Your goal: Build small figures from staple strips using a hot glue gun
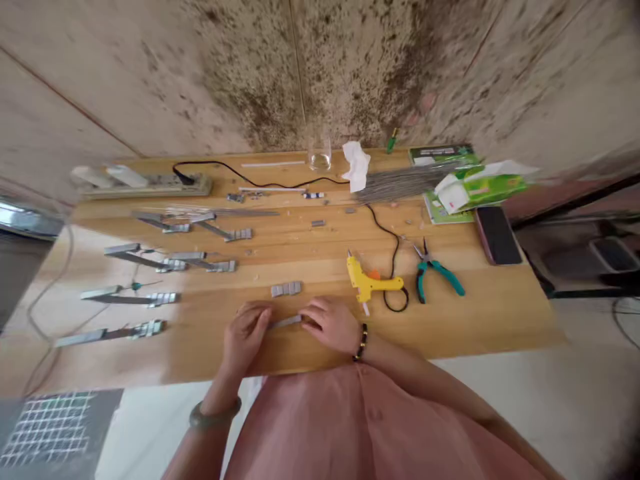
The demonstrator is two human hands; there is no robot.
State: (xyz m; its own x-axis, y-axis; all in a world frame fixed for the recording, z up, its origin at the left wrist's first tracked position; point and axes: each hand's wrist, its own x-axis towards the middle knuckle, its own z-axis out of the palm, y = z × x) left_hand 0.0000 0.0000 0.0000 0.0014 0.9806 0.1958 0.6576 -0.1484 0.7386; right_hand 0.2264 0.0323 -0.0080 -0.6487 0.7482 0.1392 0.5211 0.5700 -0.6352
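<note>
Near the front edge of the table, a thin grey strip [285, 322] spans the gap between my two hands. Its left end is pinched by my left hand [247, 331], thumb and fingers together. My right hand [334, 324] is closed at the other end, fingertips on the strip. Just beyond them lies a short grey piece made of joined blocks [286, 289]. To the right, a yellow glue gun [367, 281] rests on its side, with pliers [436, 270] with teal handles farther right.
Several grey jointed strip assemblies [131, 298] lie on the left of the wooden table [310, 257]. Behind are a power strip [165, 185], a glass [319, 159], crumpled tissue [357, 167], a bundle of thin rods [400, 183], a tissue pack [480, 188] and a phone [499, 235].
</note>
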